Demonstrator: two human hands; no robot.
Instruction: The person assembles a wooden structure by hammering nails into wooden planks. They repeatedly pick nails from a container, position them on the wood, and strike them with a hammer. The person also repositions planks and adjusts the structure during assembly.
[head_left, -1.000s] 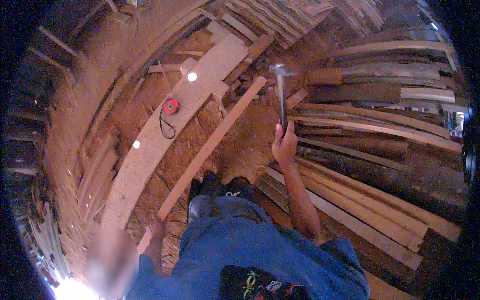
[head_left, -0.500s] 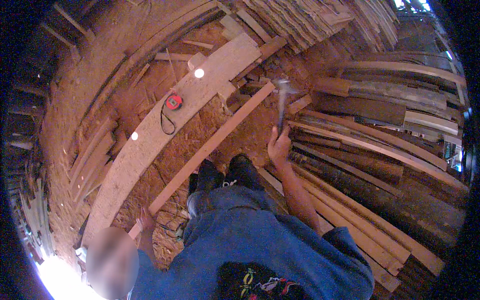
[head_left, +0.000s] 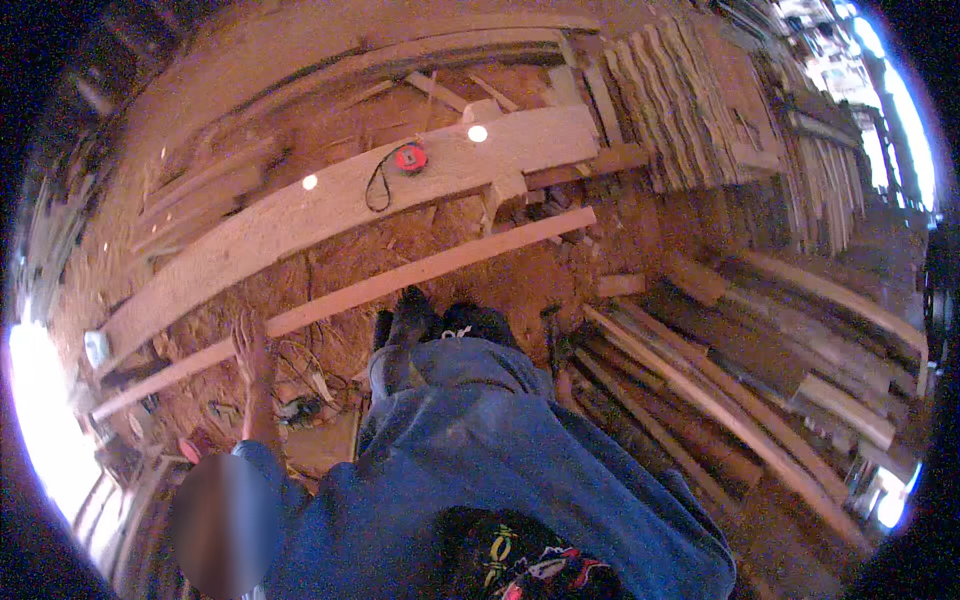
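Note:
A long, narrow wooden batten [head_left: 425, 270] lies slantwise in front of me, rising toward the right. My left hand [head_left: 250, 350] rests across its left part, fingers stretched out over the wood. Beside my right hip, my right hand [head_left: 566, 388] is closed on a hammer [head_left: 551, 335], held low with its head upward. My shirt partly hides that hand. Beyond the batten, a broad pale plank [head_left: 270, 240] runs nearly parallel to it. A red tape measure [head_left: 410, 158] with a black wrist strap sits on the plank.
Stacked boards [head_left: 690, 385] fill the right side. Rough-edged slabs [head_left: 655, 110] lie at the far right. More timber pieces [head_left: 215, 185] rest on the sawdust-strewn ground at the far left. A wood block [head_left: 503, 192] touches the plank's near edge.
My view has turned to the right, so the plank and batten lie flatter across it. The right hand has come down and back with the hammer. The left hand is still at the batten.

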